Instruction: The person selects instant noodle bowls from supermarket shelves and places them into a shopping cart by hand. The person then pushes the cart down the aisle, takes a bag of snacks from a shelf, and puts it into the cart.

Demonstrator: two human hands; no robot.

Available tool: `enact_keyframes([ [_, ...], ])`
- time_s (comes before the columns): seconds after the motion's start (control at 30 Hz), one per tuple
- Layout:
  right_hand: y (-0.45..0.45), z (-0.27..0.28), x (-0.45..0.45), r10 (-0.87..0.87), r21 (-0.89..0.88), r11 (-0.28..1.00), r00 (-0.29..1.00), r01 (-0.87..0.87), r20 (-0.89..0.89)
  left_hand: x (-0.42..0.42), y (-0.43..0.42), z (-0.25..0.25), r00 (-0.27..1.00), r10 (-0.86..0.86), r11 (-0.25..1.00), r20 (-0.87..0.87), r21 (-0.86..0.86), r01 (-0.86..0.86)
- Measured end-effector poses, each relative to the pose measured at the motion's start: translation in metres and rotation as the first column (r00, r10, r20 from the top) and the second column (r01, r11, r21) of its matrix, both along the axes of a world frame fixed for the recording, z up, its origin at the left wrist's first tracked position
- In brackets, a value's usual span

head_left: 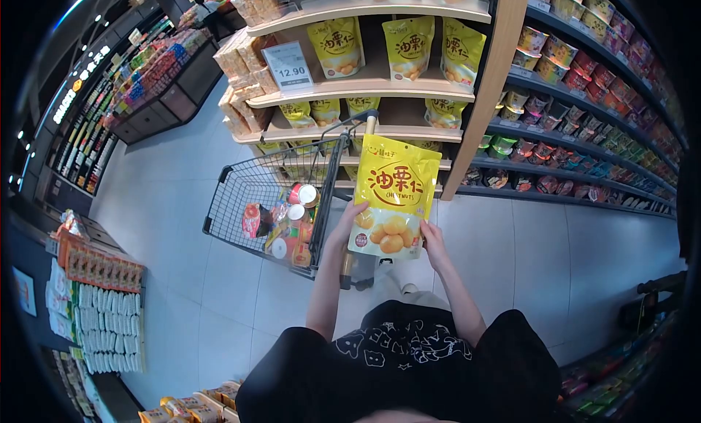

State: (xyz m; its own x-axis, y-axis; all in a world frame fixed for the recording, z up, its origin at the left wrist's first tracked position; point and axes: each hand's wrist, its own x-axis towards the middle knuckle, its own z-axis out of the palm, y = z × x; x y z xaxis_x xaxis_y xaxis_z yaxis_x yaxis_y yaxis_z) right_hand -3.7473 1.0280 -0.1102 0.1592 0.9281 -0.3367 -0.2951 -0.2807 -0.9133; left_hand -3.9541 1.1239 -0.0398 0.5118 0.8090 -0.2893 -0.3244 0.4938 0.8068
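Observation:
A yellow bag of chestnuts (396, 193) is held upright in front of me, its printed front facing the camera. My left hand (351, 217) grips its left edge, and my right hand (434, 242) is closed on the lower right edge. Part of the fingers of both hands is hidden behind the bag. Just left of the bag stands a shopping cart (241, 176), with several packaged goods inside, among them a can (307, 195) and a red-and-white tub (253, 220). The cart's handle runs partly behind the bag.
Ahead, wooden shelves (365, 95) carry more yellow bags (407, 48) and a price sign (289, 67). Along the right, curved shelves (577, 98) hold cup-shaped packages. Stacked packets (108, 315) stand at lower left. Grey floor tiles (182, 226) lie around the cart.

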Motion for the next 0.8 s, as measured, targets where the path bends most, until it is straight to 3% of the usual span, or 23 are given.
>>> enact_keyframes([
  [0.17, -0.005, 0.009, 0.002, 0.025, 0.003, 1.0, 0.999, -0.025, 0.031, -0.007, 0.004, -0.017, 0.997, -0.027, 0.994, -0.072, 0.106, 0.034],
  [0.33, -0.006, 0.047, -0.002, 0.136, 0.122, 0.984, 0.989, -0.128, -0.065, -0.008, 0.002, -0.016, 0.998, -0.013, 0.996, -0.065, 0.087, 0.019],
  [0.63, 0.006, 0.037, 0.009, 0.317, 0.05, 0.948, 0.947, -0.315, -0.044, -0.013, -0.003, -0.019, 0.994, 0.034, 0.999, -0.104, 0.043, -0.029],
  [0.8, 0.014, 0.052, 0.008, 0.25, 0.084, 0.964, 0.968, -0.251, 0.019, -0.015, 0.001, -0.035, 0.995, 0.088, 0.994, -0.044, 0.067, -0.085],
])
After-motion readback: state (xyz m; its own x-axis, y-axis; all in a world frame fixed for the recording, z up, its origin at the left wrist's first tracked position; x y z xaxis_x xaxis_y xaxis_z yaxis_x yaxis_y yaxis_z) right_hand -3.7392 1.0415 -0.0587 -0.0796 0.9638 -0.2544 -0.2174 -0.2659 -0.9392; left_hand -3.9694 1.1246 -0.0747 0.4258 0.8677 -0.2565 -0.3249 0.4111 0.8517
